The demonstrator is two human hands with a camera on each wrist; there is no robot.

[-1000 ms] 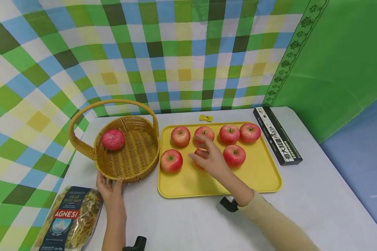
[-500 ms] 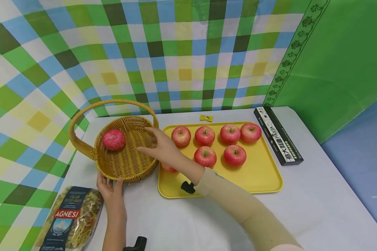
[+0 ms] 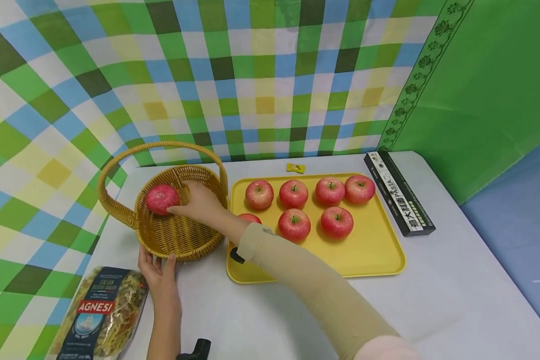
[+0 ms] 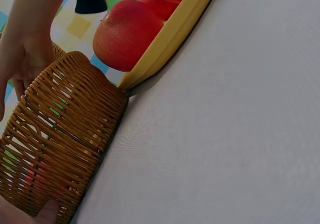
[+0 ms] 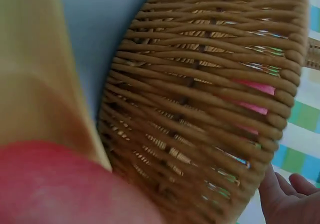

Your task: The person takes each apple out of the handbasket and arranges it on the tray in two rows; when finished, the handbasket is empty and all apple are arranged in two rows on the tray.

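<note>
Reaching over the rim of the wicker basket (image 3: 180, 235), the right hand (image 3: 198, 202) sits inside it with fingertips against the red apple (image 3: 162, 199) lying on the basket's floor at its far-left side — whether the fingers grasp the apple or merely touch it cannot be told from the head view. The left hand (image 3: 157, 272) presses the basket's near outer wall, fingers fairly straight and spread against the weave, holding nothing else. Just right of the basket, touching its wall, lies the yellow tray (image 3: 369, 260) with six apples: four in the far row, two visible in the near row, and one more (image 3: 249, 218) partly hidden behind the right forearm. Near-left of the basket lies a pasta bag (image 3: 99, 312); well right of it, beyond the tray, a black pasta box (image 3: 398, 192). A small yellow packet (image 3: 295, 168) lies behind the tray.
</note>
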